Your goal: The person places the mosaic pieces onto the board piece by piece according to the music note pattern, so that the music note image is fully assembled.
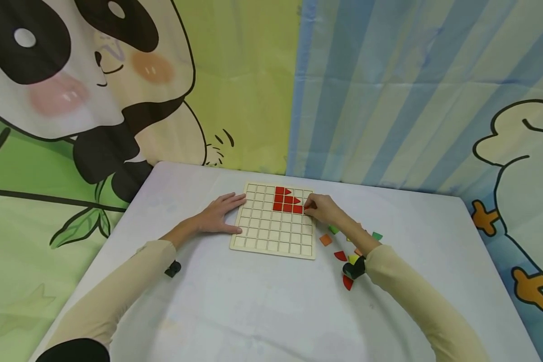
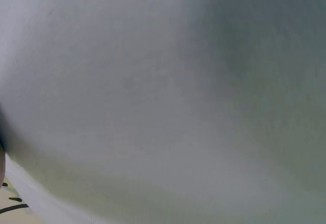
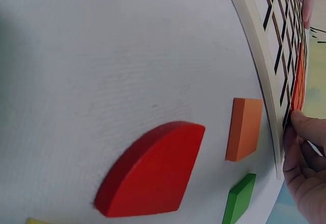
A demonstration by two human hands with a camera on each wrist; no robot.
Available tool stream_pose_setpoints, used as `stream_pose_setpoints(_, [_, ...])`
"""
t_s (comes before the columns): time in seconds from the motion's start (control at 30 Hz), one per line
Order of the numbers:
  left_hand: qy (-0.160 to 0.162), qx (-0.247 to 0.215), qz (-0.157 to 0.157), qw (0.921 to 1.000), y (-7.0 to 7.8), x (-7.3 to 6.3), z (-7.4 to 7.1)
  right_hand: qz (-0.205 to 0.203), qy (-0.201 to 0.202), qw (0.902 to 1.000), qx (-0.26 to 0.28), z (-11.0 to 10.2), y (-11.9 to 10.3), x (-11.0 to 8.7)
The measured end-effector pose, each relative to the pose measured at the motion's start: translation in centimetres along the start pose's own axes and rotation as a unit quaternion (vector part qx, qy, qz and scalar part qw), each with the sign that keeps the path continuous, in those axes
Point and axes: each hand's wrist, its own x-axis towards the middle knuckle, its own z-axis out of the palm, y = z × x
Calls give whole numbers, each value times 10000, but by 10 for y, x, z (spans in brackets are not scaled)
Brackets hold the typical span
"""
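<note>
A pale wooden grid board point(image 1: 271, 235) lies on the white table, with red pieces point(image 1: 288, 199) set in several cells near its far right corner. My left hand point(image 1: 214, 215) rests against the board's left edge, fingers and thumb spread. At the right edge, my right hand point(image 1: 324, 209) pinches a small red piece point(image 3: 293, 112) between thumb and fingers, beside the end of the nearest red row. Its shape is mostly hidden by the fingertips. The left wrist view holds mostly the blurred white table surface point(image 2: 127, 107).
Loose pieces lie right of the board, partly under the right forearm: a red quarter-round piece point(image 3: 158, 173), an orange square point(image 3: 247, 130), a green piece point(image 3: 239, 201) and several others. A printed curtain point(image 1: 371, 90) hangs behind the table.
</note>
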Motion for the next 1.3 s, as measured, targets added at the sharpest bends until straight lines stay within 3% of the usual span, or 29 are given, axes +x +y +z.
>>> stream_pose_setpoints(0.33, [-8, 71, 34, 10000, 0, 2, -2, -80, 220, 9996, 128, -5, -2, -4])
stream_pose_setpoints(0.67, [31, 56, 74, 10000, 1, 1, -4, 120, 212, 9996, 125, -5, 3, -1])
stream_pose_setpoints(0.93, [22, 74, 39, 10000, 0, 1, -4, -38, 287, 9994, 163, -4, 6, 0])
stream_pose_setpoints(1.3, [17, 7, 55, 10000, 2, 1, -1, -449, -112, 9989, -65, -12, 9, -8])
